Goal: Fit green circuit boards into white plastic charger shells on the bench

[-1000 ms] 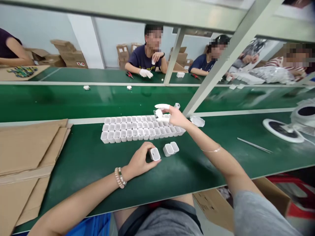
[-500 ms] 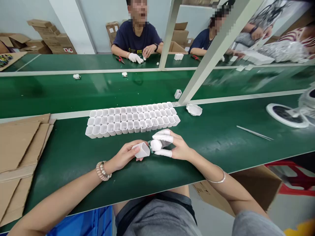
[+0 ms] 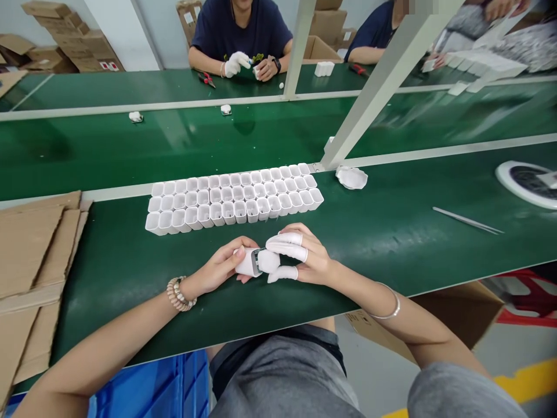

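Observation:
My left hand (image 3: 221, 266) is closed round a white plastic housing (image 3: 246, 262), its open end turned to the right. A green circuit board (image 3: 256, 261) with a round white blob (image 3: 268, 262) on it sits partly inside that opening. My right hand (image 3: 304, 255), with white finger cots on thumb and fingers, pinches the board assembly by its white part. Just beyond both hands stand three rows of white open-topped housings (image 3: 228, 212), some with small dark parts visible inside.
Tweezers (image 3: 467, 220) lie at the right, and a crumpled white piece (image 3: 351, 177) rests near the metal post (image 3: 369, 87). Flattened cardboard (image 3: 30, 255) covers the left end. Small board assemblies (image 3: 225, 110) sit on the middle belt. Across it, a co-worker (image 3: 243, 35) handles a small part.
The board assembly has moved left into the housing's mouth; before, it was only at the edge. The view has shifted down a little. The co-worker's hands opposite have lifted.

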`<state>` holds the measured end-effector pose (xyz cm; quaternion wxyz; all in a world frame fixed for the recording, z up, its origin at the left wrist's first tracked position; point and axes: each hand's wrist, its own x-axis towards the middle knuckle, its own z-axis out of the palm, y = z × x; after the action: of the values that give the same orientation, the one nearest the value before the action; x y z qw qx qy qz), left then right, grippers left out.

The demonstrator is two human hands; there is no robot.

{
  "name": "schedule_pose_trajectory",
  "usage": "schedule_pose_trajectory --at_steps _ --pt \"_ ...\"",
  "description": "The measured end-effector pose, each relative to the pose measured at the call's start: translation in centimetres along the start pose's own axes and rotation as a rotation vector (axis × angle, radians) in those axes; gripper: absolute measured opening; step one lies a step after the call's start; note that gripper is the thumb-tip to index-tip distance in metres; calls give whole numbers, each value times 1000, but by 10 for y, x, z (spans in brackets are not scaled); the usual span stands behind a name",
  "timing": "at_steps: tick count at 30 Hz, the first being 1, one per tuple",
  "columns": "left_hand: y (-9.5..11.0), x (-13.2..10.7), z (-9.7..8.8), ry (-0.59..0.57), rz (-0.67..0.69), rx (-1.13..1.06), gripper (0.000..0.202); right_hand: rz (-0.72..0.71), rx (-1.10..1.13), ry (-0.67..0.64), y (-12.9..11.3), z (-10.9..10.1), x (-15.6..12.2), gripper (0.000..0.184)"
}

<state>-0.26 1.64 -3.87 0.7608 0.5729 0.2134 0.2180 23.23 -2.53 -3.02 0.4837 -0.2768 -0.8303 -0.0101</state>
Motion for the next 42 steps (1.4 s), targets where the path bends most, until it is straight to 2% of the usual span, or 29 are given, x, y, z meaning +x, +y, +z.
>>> schedule_pose_trajectory --at_steps 8,19,31,42 --pt "-3 1 -2 7 23 -5 38 1 -20 13 -4 -1 2 65" --pt "-5 2 -2 40 51 -30 35 40 -27 31 -9 -1 6 52" --pt "-3 2 0 41 31 16 38 89 -9 -18 -10 -3 4 53" --pt "-2 4 1 40 16 54 37 169 -32 -125 -12 -2 2 53"
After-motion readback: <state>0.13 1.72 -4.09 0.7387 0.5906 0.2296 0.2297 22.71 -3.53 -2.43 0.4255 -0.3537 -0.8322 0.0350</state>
